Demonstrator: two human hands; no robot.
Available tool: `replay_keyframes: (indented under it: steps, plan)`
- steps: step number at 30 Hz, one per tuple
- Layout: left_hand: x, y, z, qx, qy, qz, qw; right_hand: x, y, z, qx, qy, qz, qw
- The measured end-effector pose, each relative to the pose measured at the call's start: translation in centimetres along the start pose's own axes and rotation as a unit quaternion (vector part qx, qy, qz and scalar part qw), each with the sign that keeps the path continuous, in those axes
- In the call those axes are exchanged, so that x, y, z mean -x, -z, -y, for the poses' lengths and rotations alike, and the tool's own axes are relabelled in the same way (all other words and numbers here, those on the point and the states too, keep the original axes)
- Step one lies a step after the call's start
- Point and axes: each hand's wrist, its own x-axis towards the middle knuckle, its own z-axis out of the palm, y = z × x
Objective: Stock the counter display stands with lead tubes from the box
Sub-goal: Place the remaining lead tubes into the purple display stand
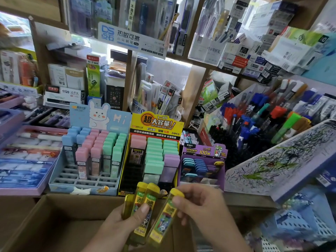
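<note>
Left hand [118, 226] grips yellow tubes [151, 195]; right hand [201, 202] pinches one tube [164, 217] just beside them. Box [54, 224] under both; purple stand [203, 151] beyond right hand.

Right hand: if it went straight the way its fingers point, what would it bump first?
Probably the yellow tubes in the left hand, since the right hand, pinching one tube, points left at them.

Three display stands [82, 186], four yellow lead tubes [164, 215], one cardboard box [54, 219], two hands [201, 204].
</note>
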Motion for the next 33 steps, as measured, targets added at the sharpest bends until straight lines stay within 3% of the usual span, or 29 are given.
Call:
replay_keyframes:
  steps: [7, 13, 23, 33]
  plan:
    - [-0.2, 0.1, 0.1, 0.052, 0.009, -0.009, 0.999, 0.7, 7.0, 1.9, 0.107, 0.122, -0.123, 0.979]
    - [-0.2, -0.1, -0.2, 0.061, 0.016, -0.002, 0.998, -0.5, 12.3, 2.2, 0.265, 0.212, -0.252, 0.906]
    - [0.0, -0.4, -0.2, 0.04, -0.004, 0.001, 0.999, -4.4, 13.2, 1.3, 0.337, 0.25, -0.246, 0.874]
    - [0.0, -0.5, -0.6, 0.059, 0.003, 0.024, 0.998, -7.8, 11.9, -1.9, 0.514, 0.259, -0.212, 0.79]
